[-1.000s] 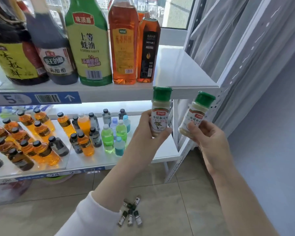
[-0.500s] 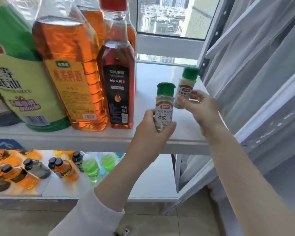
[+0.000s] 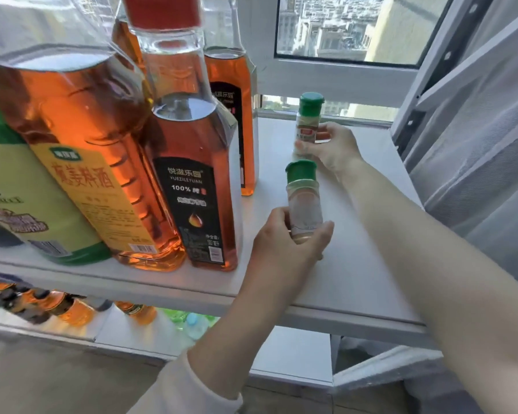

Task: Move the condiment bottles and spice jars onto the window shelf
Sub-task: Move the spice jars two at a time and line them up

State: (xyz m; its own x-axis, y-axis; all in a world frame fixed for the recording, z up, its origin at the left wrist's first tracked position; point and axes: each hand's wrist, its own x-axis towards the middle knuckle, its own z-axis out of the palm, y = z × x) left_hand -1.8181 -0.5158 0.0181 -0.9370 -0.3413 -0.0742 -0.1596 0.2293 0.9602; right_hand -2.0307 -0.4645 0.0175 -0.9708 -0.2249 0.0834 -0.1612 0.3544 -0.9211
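Placing step: far spice jar (image 3: 308, 121) gripped by right hand (image 3: 334, 149), near spice jar (image 3: 304, 201) by left hand (image 3: 281, 246), at shelf (image 3: 359, 264); setting upright and release judged next.

Two arms and two bare hands, viewed from the wearer's own head. Left arm in a white long sleeve (image 3: 189, 389), plain and soft-looking, loosely gathered partway up the forearm; probably knit or fleece, though too blurred down there to say. Left hand (image 3: 281, 246) and wrist uncovered. Right forearm (image 3: 431, 264) uncovered as far as visible, right hand (image 3: 334, 147) likewise.
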